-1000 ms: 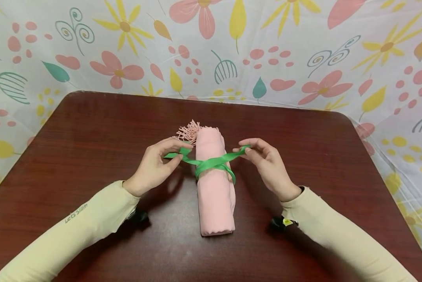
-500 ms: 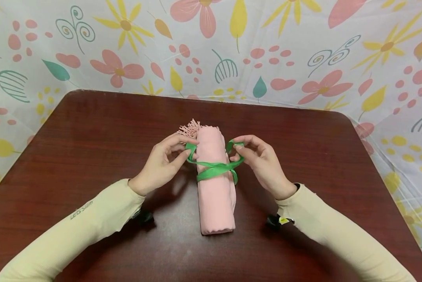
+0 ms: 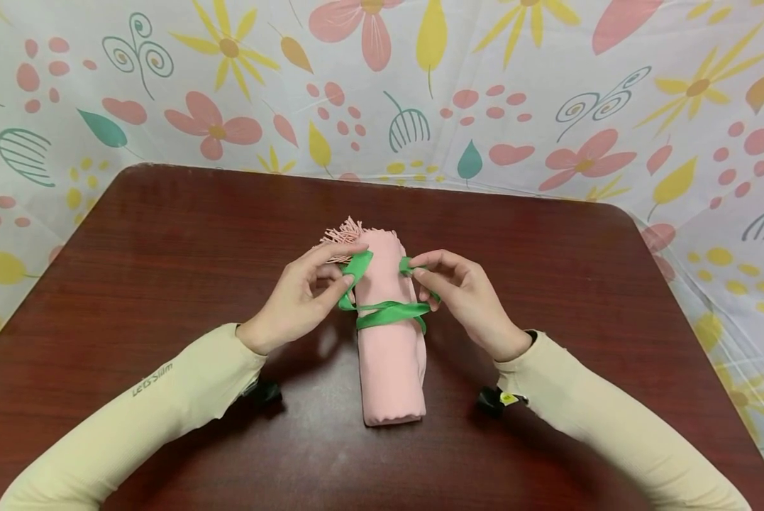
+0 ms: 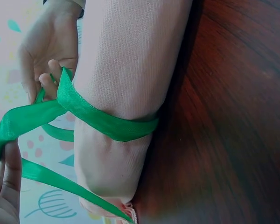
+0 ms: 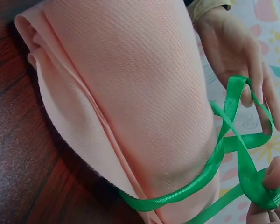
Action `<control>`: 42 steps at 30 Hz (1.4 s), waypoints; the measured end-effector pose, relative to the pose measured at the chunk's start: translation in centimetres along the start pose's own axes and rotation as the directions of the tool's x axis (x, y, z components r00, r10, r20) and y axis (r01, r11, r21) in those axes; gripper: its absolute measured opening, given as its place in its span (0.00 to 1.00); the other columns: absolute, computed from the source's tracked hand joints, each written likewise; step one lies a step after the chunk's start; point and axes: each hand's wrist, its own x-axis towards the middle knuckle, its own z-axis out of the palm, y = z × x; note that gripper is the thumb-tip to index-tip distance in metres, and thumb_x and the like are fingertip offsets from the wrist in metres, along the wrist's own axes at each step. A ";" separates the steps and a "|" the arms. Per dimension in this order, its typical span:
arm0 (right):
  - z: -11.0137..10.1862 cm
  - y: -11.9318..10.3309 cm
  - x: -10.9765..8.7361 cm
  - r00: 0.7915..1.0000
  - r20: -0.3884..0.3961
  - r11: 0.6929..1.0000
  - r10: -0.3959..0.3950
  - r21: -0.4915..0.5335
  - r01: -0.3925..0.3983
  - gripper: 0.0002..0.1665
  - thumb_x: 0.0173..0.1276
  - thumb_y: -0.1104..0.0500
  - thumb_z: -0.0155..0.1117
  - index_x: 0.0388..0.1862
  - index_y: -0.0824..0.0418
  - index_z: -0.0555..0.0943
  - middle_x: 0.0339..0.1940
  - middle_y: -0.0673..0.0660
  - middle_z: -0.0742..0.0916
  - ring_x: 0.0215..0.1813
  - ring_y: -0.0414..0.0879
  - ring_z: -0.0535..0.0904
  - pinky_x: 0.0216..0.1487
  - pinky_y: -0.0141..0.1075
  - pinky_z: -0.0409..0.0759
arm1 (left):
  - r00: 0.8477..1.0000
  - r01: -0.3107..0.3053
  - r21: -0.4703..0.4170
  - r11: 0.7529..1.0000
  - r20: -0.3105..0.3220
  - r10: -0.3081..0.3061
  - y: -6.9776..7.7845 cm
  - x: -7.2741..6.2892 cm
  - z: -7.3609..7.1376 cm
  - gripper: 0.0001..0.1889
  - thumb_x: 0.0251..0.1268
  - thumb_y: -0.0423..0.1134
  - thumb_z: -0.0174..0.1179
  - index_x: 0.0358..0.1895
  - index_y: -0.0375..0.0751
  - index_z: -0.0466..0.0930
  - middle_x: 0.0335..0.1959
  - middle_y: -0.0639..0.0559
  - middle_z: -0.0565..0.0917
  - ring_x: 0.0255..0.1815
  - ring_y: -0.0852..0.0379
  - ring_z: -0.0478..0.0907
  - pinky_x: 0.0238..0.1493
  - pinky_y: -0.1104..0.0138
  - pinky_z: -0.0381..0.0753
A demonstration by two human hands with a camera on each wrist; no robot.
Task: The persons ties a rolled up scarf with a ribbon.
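Observation:
A pink scarf (image 3: 391, 376) lies rolled up lengthwise, its fringe (image 3: 343, 233) spilling out at the far left end. Round its middle runs a green ribbon (image 3: 391, 314), its two ends crossing on top. My left hand (image 3: 305, 291) pinches one ribbon end between thumb and fingers, just left of the roll. On the other side my right hand (image 3: 471, 301) pinches the other end, forming a bend of ribbon at its fingertips. Seen from the right wrist, the ribbon strands (image 5: 231, 135) stand slack above the scarf between both hands.
The dark brown tabletop (image 3: 203, 227) has rounded far corners. Behind it hangs a white cloth (image 3: 382, 92) printed with flowers and leaves. A small black device (image 3: 490, 401) sits under the right wrist and another (image 3: 267, 394) under the left.
Both hands have come inward, closer to the scarf, and the ribbon ends have gone from stretched outward to slack. The left ribbon end now points over the roll; the scarf stays in place.

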 end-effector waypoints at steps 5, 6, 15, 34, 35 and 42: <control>0.2 -0.2 0.1 1.000 0.027 0.999 0.014 -0.033 -0.013 0.14 0.69 0.57 0.61 0.50 0.63 0.79 0.32 0.56 0.80 0.26 0.42 0.71 0.28 0.31 0.71 | 0.998 -0.001 0.023 1.000 0.058 0.000 0.1 0.1 0.1 0.28 0.62 0.20 0.55 0.66 0.39 0.68 0.61 0.47 0.75 0.28 0.54 0.80 0.31 0.70 0.78; 0.3 -0.2 0.1 0.999 0.034 0.999 0.016 -0.041 -0.014 0.14 0.69 0.57 0.61 0.50 0.63 0.79 0.33 0.57 0.80 0.26 0.42 0.71 0.28 0.31 0.71 | 0.998 -0.005 0.034 0.999 0.067 0.003 0.1 0.1 0.2 0.29 0.62 0.21 0.55 0.67 0.40 0.67 0.61 0.47 0.75 0.28 0.56 0.79 0.30 0.71 0.78; 1.0 -0.1 0.5 0.996 0.081 0.998 0.044 -0.055 -0.040 0.15 0.68 0.56 0.62 0.49 0.63 0.82 0.32 0.56 0.82 0.27 0.45 0.73 0.28 0.33 0.71 | 0.993 -0.034 0.079 0.996 0.114 0.025 0.1 0.2 0.4 0.30 0.62 0.21 0.55 0.68 0.42 0.66 0.63 0.49 0.73 0.28 0.59 0.79 0.27 0.69 0.77; 2.2 0.0 0.5 0.991 0.115 0.997 0.069 0.035 -0.074 0.09 0.67 0.55 0.64 0.39 0.60 0.79 0.26 0.53 0.86 0.28 0.42 0.77 0.27 0.30 0.68 | 0.992 -0.007 0.088 0.996 0.123 -0.004 0.0 0.4 1.4 0.33 0.61 0.23 0.57 0.69 0.44 0.58 0.60 0.43 0.76 0.33 0.52 0.85 0.31 0.68 0.80; 2.2 0.0 0.4 0.990 0.121 0.996 0.067 0.042 -0.073 0.09 0.67 0.56 0.64 0.40 0.61 0.78 0.27 0.55 0.87 0.29 0.42 0.79 0.27 0.31 0.68 | 0.994 0.006 0.083 0.996 0.112 -0.016 0.0 0.4 1.4 0.31 0.61 0.24 0.57 0.67 0.42 0.59 0.59 0.42 0.77 0.33 0.51 0.85 0.31 0.68 0.79; 2.1 -0.3 0.3 0.991 0.131 0.998 0.035 0.048 -0.041 0.06 0.68 0.58 0.62 0.37 0.60 0.77 0.26 0.54 0.84 0.28 0.42 0.79 0.26 0.33 0.67 | 0.989 0.079 0.029 0.996 0.125 -0.082 -0.4 0.4 1.2 0.20 0.63 0.25 0.56 0.54 0.39 0.60 0.59 0.42 0.78 0.26 0.56 0.81 0.25 0.62 0.82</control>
